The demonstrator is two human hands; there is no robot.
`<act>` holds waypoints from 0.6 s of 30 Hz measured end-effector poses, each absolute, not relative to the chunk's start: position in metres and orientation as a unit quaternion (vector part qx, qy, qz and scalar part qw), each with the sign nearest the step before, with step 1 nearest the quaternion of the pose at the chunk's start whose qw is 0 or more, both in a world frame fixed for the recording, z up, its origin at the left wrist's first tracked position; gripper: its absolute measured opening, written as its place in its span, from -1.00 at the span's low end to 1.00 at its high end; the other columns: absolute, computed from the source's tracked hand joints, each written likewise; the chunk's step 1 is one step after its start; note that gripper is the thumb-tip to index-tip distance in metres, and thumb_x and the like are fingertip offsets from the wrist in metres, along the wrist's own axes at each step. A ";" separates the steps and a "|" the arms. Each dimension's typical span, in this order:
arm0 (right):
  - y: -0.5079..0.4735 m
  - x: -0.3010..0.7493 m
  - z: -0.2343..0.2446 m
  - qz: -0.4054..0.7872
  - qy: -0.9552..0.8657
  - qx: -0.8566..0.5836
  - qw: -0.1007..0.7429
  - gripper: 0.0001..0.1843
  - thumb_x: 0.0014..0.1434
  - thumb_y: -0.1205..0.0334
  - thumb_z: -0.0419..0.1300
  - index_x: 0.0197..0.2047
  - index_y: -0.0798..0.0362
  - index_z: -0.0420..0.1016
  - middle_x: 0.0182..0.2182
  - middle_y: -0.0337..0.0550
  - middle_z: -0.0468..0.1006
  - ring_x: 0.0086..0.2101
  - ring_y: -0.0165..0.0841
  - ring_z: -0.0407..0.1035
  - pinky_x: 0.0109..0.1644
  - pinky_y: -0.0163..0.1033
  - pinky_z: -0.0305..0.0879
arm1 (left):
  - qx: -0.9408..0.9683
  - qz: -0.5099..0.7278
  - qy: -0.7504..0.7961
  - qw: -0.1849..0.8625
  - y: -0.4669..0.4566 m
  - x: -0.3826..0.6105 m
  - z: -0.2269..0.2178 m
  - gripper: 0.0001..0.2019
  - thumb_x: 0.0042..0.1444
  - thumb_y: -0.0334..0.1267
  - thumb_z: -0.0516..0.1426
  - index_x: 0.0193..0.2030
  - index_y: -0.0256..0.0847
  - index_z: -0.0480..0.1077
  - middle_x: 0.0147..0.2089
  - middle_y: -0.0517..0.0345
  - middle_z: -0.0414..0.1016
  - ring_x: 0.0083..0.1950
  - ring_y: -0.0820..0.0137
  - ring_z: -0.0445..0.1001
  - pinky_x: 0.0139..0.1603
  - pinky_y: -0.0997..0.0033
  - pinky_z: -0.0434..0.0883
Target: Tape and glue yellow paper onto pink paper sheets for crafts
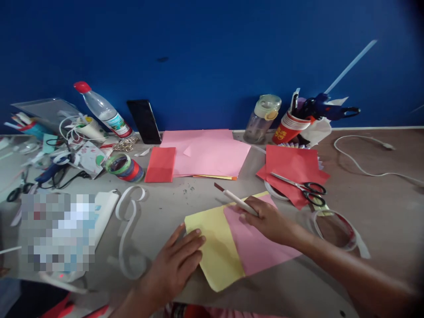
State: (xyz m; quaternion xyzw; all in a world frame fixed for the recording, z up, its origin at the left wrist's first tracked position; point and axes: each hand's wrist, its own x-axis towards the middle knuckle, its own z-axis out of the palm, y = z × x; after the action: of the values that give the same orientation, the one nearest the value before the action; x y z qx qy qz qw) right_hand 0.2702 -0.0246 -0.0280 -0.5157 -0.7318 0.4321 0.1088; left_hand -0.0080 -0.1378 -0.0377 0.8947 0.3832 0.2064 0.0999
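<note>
My left hand (179,263) lies with its fingers spread at the left edge of a yellow paper sheet (215,247), the fingertips touching it. A pink sheet (261,251) overlaps the yellow one on the right. My right hand (266,218) is closed around a slim white pen-like tool (240,202) and rests over the pink sheet. The tool's dark brown, slanted tip points up and left, beyond the sheets' far edge; its exact kind is unclear.
Pink sheets (212,154) and a red paper piece (161,164) lie behind. Scissors (298,185) rest on red paper (291,161) at right, near a tape roll (334,229). A phone (144,121), bottles (261,119) and stacked cups (289,128) stand along the blue wall.
</note>
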 end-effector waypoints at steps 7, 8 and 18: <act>-0.023 0.263 -0.012 0.515 -0.697 -0.467 0.175 -0.77 0.12 0.19 0.10 -0.22 0.01 0.55 -0.32 -0.20 0.50 -0.38 -0.39 0.36 -0.33 -0.31 0.27 | 0.578 0.363 0.634 0.365 -0.131 -0.007 -0.035 -0.79 0.28 -0.20 -0.03 -0.23 -0.17 0.40 -0.17 0.03 0.60 -0.07 0.31 0.56 -0.07 0.34 0.50; -0.022 0.261 -0.011 0.531 -0.684 -0.467 0.178 -0.77 0.12 0.19 0.10 -0.22 0.01 0.55 -0.30 -0.20 0.48 -0.40 -0.40 0.35 -0.35 -0.31 0.27 | 0.542 0.361 0.656 0.380 -0.126 -0.007 -0.033 -0.77 0.26 -0.14 -0.01 -0.24 -0.19 0.41 -0.23 0.06 0.58 -0.15 0.32 0.56 -0.17 0.39 0.49; -0.006 0.228 -0.008 0.613 -0.651 -0.401 0.199 -0.82 0.02 0.18 0.22 -0.29 0.06 0.46 -0.21 -0.21 0.38 -0.39 -0.45 0.28 -0.35 -0.34 0.22 | 0.522 0.369 0.715 0.282 -0.086 -0.002 -0.029 -0.75 0.20 -0.06 0.01 -0.32 -0.19 0.34 -0.46 0.23 0.41 -0.44 0.43 0.37 -0.41 0.50 0.31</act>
State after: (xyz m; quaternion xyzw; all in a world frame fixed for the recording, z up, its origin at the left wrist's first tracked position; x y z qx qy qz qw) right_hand 0.2277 -0.0063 -0.0081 -0.4013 -0.6506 0.6132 0.1991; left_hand -0.0024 -0.0863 -0.0288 0.5221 0.7152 0.3693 0.2820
